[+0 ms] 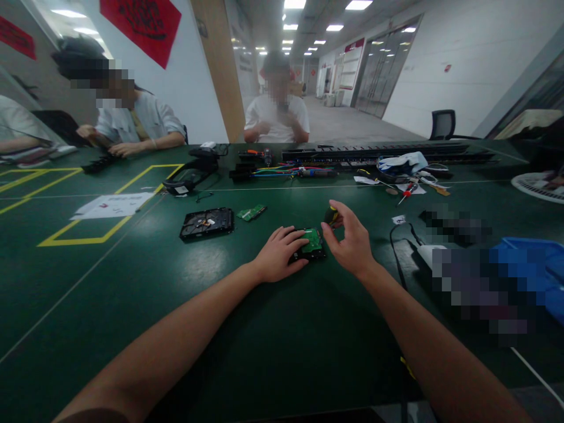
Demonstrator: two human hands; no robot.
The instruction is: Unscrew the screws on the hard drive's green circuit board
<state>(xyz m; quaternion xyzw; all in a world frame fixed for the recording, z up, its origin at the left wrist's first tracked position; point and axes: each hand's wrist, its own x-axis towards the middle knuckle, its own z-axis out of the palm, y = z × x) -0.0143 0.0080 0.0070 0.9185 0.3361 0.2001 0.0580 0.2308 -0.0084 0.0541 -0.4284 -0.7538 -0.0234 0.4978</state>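
- Currently left hand (278,257) spread over black rectangular hard drive (315,255) with green circuit board (314,238).
- Drive sits between near and far edges of green desk (211,329).
- Right hand (350,238) pinching dark, yellow-marked tool handle (330,215) near drive's far right corner; tip hidden.
- Second black metal drive (207,223) toward left edge, loose green board (252,212) between.

There are two hard drives (207,224) (315,255), one loose circuit board (252,213) and one held screwdriver (330,216).
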